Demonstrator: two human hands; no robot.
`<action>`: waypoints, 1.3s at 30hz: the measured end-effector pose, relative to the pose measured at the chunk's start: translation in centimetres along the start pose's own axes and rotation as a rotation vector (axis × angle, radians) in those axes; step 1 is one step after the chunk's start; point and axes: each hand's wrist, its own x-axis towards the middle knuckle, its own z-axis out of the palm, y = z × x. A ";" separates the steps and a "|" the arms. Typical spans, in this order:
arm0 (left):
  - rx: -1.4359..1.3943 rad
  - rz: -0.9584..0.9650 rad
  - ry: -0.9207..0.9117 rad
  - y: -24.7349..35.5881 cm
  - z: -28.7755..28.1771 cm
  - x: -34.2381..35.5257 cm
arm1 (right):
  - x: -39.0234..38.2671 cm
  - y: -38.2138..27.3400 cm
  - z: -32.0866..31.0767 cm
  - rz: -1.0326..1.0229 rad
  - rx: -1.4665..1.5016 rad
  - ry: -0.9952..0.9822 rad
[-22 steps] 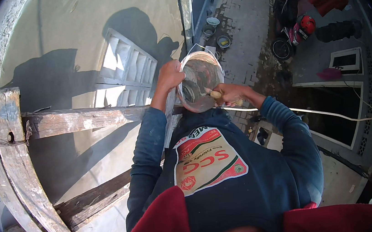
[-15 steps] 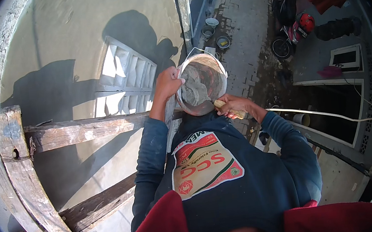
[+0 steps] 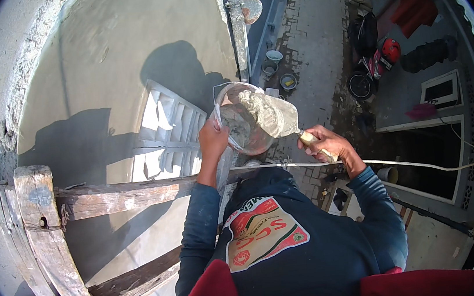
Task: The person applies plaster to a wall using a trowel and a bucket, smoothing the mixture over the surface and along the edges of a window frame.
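My left hand (image 3: pixel 213 142) grips the left rim of a round bucket (image 3: pixel 258 143) with a wire handle, tilted so its inside shows. Some wet grey mortar (image 3: pixel 237 126) lies in it. In my right hand (image 3: pixel 330 144) is the pale handle of a trowel (image 3: pixel 309 138), fingers wrapped around it. A thick heap of wet mortar (image 3: pixel 265 110) covers the blade, which is held over the bucket's right side and hides part of its mouth.
Wooden beams (image 3: pixel 120 197) and an upright post (image 3: pixel 38 200) stand at left, before a plastered wall (image 3: pixel 118 33) with a white louvred panel (image 3: pixel 167 121). A pale cable (image 3: pixel 414 167) crosses at right. Far below, several basins (image 3: pixel 288 81) and a motorbike (image 3: pixel 377 67) line a paved alley (image 3: pixel 317 33).
My right hand has lifted the trowel up and to the right, bringing mortar out of the bucket on its blade. The bucket in my left hand has shifted slightly left and down.
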 end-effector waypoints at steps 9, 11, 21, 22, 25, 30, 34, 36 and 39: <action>0.313 -0.157 -0.119 -0.4 1.2 -1.5 | 11.3 -14.8 4.5 -0.622 0.237 -0.148; 0.323 -0.170 -0.151 -0.3 1.7 -1.6 | 14.3 -20.6 5.6 -0.716 0.173 -0.081; 0.268 -0.293 -0.219 0.4 3.0 -1.4 | 28.2 -35.9 12.3 -0.892 -0.510 0.691; 0.260 -0.280 -0.203 0.2 3.2 -1.3 | 29.7 -35.3 11.4 -0.993 -0.610 0.736; 0.291 -0.322 -0.190 0.5 3.0 -1.1 | 28.6 -32.5 12.6 -0.903 -0.655 0.668; 0.325 -0.275 -0.145 1.3 2.9 -1.2 | 24.9 -23.7 13.8 -0.856 -0.737 0.487; 0.348 -0.300 -0.118 1.3 2.6 -1.1 | 24.4 -23.6 11.4 -0.950 -0.642 0.544; 0.347 -0.303 -0.118 0.8 2.5 -1.3 | 24.2 -28.8 10.6 -0.852 -0.440 0.588; 0.338 -0.295 -0.129 1.3 3.0 -1.7 | 27.3 -36.3 5.5 -0.981 -0.321 0.593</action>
